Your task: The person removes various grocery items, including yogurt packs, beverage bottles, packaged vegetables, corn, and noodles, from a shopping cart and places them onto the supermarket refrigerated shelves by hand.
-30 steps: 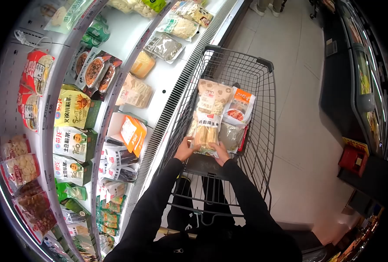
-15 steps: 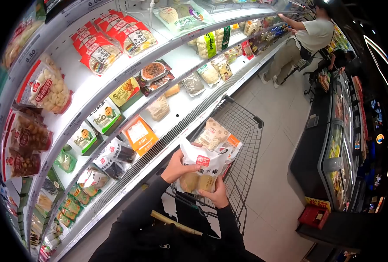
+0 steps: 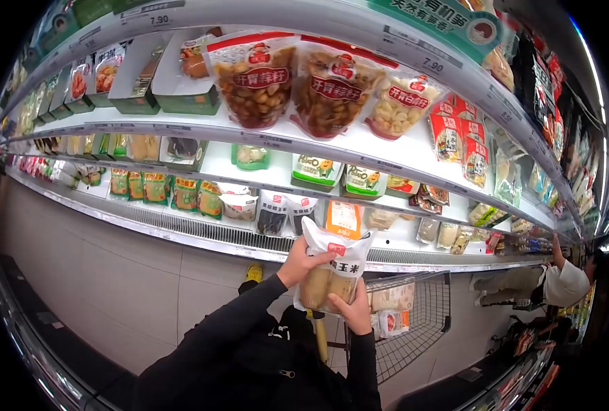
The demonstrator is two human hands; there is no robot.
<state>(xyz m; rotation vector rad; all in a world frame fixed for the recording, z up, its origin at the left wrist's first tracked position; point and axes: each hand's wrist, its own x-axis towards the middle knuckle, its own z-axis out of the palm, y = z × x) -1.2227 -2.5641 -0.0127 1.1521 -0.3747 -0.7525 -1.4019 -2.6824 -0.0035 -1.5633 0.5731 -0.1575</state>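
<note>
A white and clear bag of corn (image 3: 340, 266) with a red label is held upright in front of my body. My left hand (image 3: 300, 264) grips its left side, thumb across the front. On the lower right, my right hand (image 3: 355, 312) holds the bag with its thumb pressed on the clear part; tan pieces show through there. Just right of my right hand is a wire shopping cart (image 3: 421, 322). Inside it lie a beige package (image 3: 395, 296) and a white and orange package (image 3: 394, 322).
A chilled shelf (image 3: 243, 137) spans the view, holding garlic pouches (image 3: 260, 82), dark corn bags (image 3: 272, 214) and an orange package (image 3: 343, 218). A person (image 3: 565, 284) stands by the shelf at right. Pale floor tiles (image 3: 140, 274) lie to the left.
My view has swung left along the shelf, bringing the garlic pouches to the middle. Both hands keep hold of the bag of corn, now left of the cart rather than over it.
</note>
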